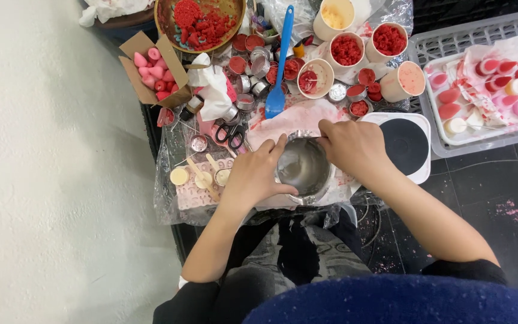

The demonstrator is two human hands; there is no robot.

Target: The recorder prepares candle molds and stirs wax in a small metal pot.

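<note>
The left hand (253,174) curls its fingers over the near-left rim of the steel pot (303,167). The right hand (355,150) grips the far-right rim; its fingertips are hidden. Beyond the fingers lie a blue spatula (280,66) and cups of red wax (346,49), partly cropped.

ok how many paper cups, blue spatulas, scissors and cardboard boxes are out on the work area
paper cups: 5
blue spatula: 1
scissors: 1
cardboard box: 1
total: 8
The left hand and right hand grip the metal pot, not counted.
</note>
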